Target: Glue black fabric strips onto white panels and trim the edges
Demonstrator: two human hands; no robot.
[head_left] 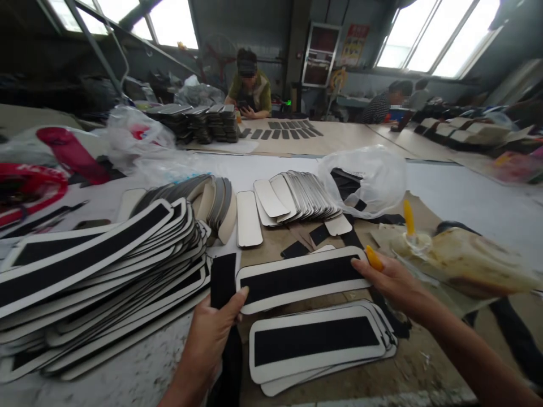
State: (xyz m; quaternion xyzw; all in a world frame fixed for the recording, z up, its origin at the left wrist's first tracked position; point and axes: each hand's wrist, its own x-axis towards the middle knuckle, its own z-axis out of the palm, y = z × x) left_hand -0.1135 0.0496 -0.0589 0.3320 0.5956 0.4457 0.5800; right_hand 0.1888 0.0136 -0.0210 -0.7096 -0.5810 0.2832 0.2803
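- My left hand [203,333] is closed in a pinch at the left end of the panel [303,278], thumb laid over its pale rim.
- The black strip [223,277] stands up at my left fingers, just beside the panel's left end; I cannot tell how firmly I grip it.
- My right hand [394,278] is also nearly closed, thumb and fingers pinching the panel's right end.
- A yellow tip [374,258] juts up at my right fingers; whether I wear it or hold it, I cannot tell.
- The panel is long, pale and round-cornered, with a black band along its middle. It spans between my two hands, its right end a little farther off than its left.
- On the near side of it lies a small stack [316,345] of similar banded panels, slightly fanned.
- To the left is a big pile [106,277] of long banded panels, overlapping and askew, the top one slanting.
- Beyond that pile sit curved pieces [212,203], grey and beige, packed on edge.
- Farther off in the middle, plain white pieces [297,195] lean in a row, with one white piece [249,219] flat to their left.
- Right of the row is a clear bag [382,178] with black material; nearer, at far right, lies a yellowish bag [479,263].
- Across the table [292,148], a person [252,93] leans over it behind rows of small dark pieces [286,134].
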